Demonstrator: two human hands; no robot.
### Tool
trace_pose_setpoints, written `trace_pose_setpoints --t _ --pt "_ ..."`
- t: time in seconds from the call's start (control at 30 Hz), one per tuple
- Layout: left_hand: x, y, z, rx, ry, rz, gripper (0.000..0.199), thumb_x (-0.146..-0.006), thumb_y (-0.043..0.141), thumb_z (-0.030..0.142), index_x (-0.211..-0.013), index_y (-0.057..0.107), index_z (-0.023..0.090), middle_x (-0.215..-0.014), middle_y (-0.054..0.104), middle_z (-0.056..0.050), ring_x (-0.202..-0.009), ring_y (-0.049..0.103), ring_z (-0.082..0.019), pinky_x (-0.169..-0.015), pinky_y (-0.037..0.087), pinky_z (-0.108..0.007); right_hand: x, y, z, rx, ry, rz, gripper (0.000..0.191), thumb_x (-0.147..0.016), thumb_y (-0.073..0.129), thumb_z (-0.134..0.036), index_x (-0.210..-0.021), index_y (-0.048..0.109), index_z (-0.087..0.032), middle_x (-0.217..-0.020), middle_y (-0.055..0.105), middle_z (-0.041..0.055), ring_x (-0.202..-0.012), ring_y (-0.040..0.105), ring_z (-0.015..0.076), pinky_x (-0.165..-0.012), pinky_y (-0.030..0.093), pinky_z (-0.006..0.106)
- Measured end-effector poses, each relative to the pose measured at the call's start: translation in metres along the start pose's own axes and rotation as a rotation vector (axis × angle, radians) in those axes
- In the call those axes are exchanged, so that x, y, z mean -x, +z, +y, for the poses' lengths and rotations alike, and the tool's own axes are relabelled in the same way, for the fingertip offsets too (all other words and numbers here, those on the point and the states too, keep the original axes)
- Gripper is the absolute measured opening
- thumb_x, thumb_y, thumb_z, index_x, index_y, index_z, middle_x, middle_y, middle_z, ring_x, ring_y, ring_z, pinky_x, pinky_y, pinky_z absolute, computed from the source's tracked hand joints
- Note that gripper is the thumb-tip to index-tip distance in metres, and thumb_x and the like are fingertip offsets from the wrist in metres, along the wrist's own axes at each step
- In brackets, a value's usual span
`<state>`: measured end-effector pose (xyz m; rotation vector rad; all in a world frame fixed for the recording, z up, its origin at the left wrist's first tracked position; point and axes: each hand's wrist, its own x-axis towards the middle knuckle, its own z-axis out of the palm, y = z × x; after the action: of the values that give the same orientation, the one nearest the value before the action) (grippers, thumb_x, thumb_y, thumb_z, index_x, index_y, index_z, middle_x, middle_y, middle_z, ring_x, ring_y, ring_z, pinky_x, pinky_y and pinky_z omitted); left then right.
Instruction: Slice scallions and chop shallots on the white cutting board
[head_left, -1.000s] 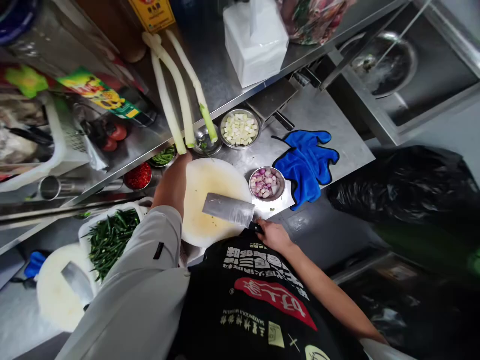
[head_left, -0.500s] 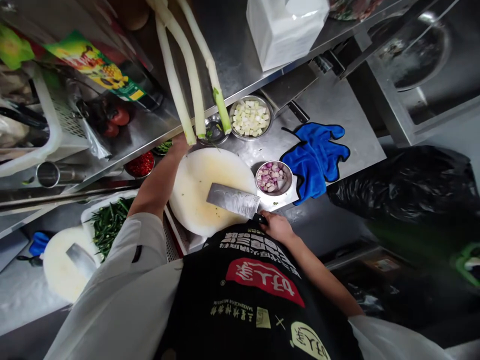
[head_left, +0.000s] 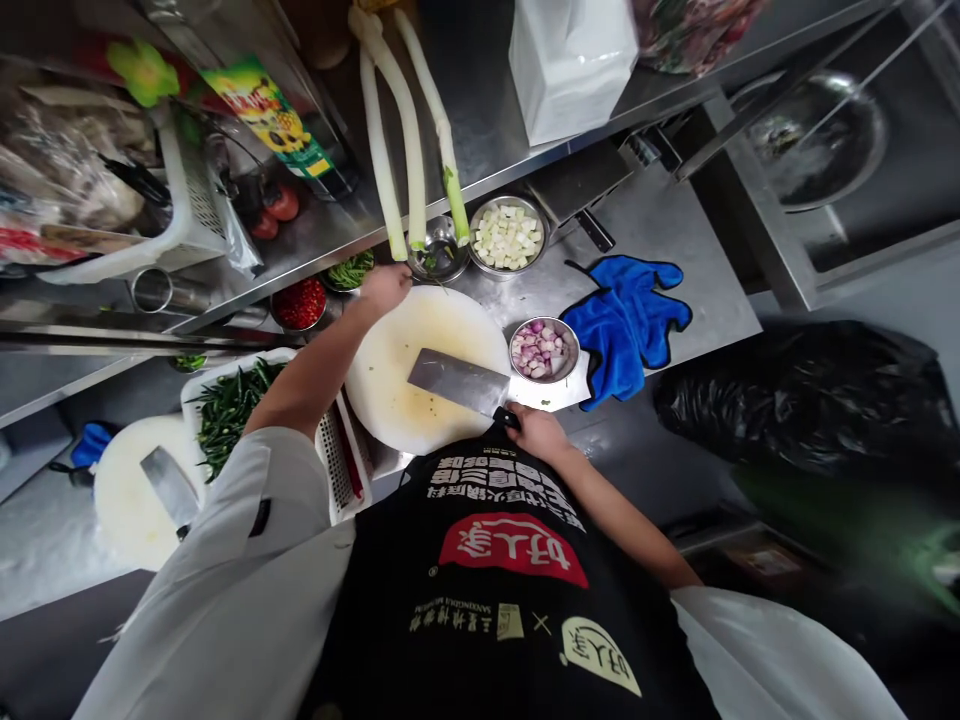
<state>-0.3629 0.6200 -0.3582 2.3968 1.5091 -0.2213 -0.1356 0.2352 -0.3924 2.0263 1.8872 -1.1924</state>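
Observation:
My right hand (head_left: pixel 538 432) is closed round the black handle of a cleaver (head_left: pixel 457 382), whose blade lies over a round white cutting board (head_left: pixel 390 400). At the board's far left edge is my left hand (head_left: pixel 386 287), beside a small metal bowl (head_left: pixel 439 250) with dark green bits. Its fingertips are too small to read. A bowl of green chopped vegetable (head_left: pixel 350 270) and a bowl of chopped red chili (head_left: pixel 300 303) stand left of it. White cubes (head_left: pixel 508 237) fill a bowl behind the board; peeled shallots (head_left: pixel 541 350) fill another at its right.
Long leeks (head_left: pixel 411 150) overhang the steel shelf above the board. A blue glove-shaped cloth (head_left: pixel 626 320) lies at the right. Green chilies (head_left: pixel 232 410) fill a white basket at the left, near a second board (head_left: pixel 135 500) with a cleaver. A black bag (head_left: pixel 810 400) is lower right.
My left hand has come out from under the leek ends and now shows beside the small bowl. The cleaver blade is turned slightly, still in my right hand. The whole view has shifted.

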Motion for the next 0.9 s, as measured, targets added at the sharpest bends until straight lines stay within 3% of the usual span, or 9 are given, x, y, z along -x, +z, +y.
trace_pose_setpoints --t 0.07,0.17,0.3,0.37,0.47,0.53,0.67,0.8,0.9 --pt "0.006 0.009 0.008 -0.023 0.023 -0.072 0.051 -0.098 0.059 0.027 -0.147 0.068 0.022 -0.131 0.077 -0.012 -0.125 0.069 -0.031 -0.111 0.052 -0.042 0.0 0.002 0.0 0.004 -0.008 0.005 0.052 -0.101 0.062 -0.034 -0.152 0.059 -0.02 -0.135 0.076 0.0148 -0.122 0.073 0.0292 -0.103 0.049 0.035" --pt "-0.006 0.025 0.028 -0.018 0.129 -0.138 0.064 -0.093 0.065 0.026 -0.156 0.061 0.023 -0.146 0.071 -0.011 -0.134 0.064 -0.029 -0.116 0.048 -0.039 0.0 0.003 -0.002 0.013 -0.011 0.017 0.051 -0.101 0.063 -0.034 -0.15 0.06 -0.02 -0.136 0.076 0.0138 -0.123 0.072 0.0287 -0.104 0.049 0.034" --pt "-0.036 0.037 0.056 -0.003 0.135 -0.212 0.044 -0.095 0.066 0.032 -0.137 0.074 0.024 -0.137 0.075 -0.008 -0.13 0.065 -0.027 -0.112 0.048 -0.035 0.005 0.001 -0.01 0.009 0.001 0.055 0.05 -0.1 0.063 -0.033 -0.148 0.061 -0.021 -0.134 0.077 0.0131 -0.123 0.073 0.0284 -0.103 0.05 0.034" --pt "-0.047 0.035 0.067 0.03 0.043 -0.164 0.039 -0.101 0.061 0.035 -0.135 0.073 0.021 -0.137 0.075 -0.009 -0.128 0.065 -0.027 -0.111 0.048 -0.035 0.008 0.001 -0.014 -0.002 0.018 0.061 0.049 -0.1 0.064 -0.034 -0.147 0.061 -0.022 -0.132 0.078 0.0127 -0.122 0.073 0.0283 -0.102 0.05 0.033" --pt "-0.056 0.023 0.083 0.11 -0.111 0.02 0.059 -0.106 0.057 0.037 -0.159 0.05 0.011 -0.148 0.068 -0.016 -0.134 0.062 -0.029 -0.114 0.046 -0.038 0.013 0.003 -0.015 -0.022 0.03 0.059 0.047 -0.1 0.064 -0.034 -0.145 0.061 -0.022 -0.13 0.078 0.0127 -0.12 0.073 0.0282 -0.1 0.051 0.033" --pt "-0.054 0.011 0.095 0.13 -0.119 0.034 0.065 -0.103 0.061 0.037 -0.161 0.047 0.009 -0.15 0.066 -0.019 -0.137 0.062 -0.032 -0.114 0.047 -0.041 0.015 0.004 -0.015 -0.036 0.022 0.066 0.044 -0.1 0.064 -0.033 -0.143 0.062 -0.021 -0.13 0.078 0.0133 -0.118 0.074 0.0284 -0.099 0.051 0.033" --pt "-0.012 -0.007 0.129 0.244 0.082 -0.102 0.043 -0.096 0.066 0.031 -0.136 0.07 0.017 -0.136 0.076 -0.013 -0.127 0.07 -0.029 -0.11 0.052 -0.037 0.02 0.005 -0.016 -0.041 0.018 0.087 0.04 -0.1 0.064 -0.034 -0.139 0.065 -0.021 -0.128 0.078 0.0137 -0.116 0.074 0.0284 -0.096 0.052 0.033" --pt "0.064 -0.014 0.165 0.586 0.335 -0.133 0.033 -0.093 0.072 0.038 -0.121 0.076 0.02 -0.114 0.083 -0.009 -0.112 0.076 -0.027 -0.106 0.057 -0.039 0.036 0.009 -0.018 -0.046 0.077 0.114 0.043 -0.1 0.063 -0.04 -0.14 0.065 -0.021 -0.127 0.079 0.014 -0.114 0.075 0.0291 -0.093 0.053 0.033" --pt "0.115 -0.021 0.181 0.91 0.512 -0.126 0.037 -0.087 0.082 0.047 -0.112 0.077 0.02 -0.112 0.082 -0.011 -0.103 0.077 -0.026 -0.099 0.06 -0.039 0.069 0.025 -0.01 -0.111 0.183 0.194 0.045 -0.1 0.061 -0.042 -0.14 0.066 -0.022 -0.125 0.08 0.0127 -0.112 0.077 0.0285 -0.091 0.052 0.033"
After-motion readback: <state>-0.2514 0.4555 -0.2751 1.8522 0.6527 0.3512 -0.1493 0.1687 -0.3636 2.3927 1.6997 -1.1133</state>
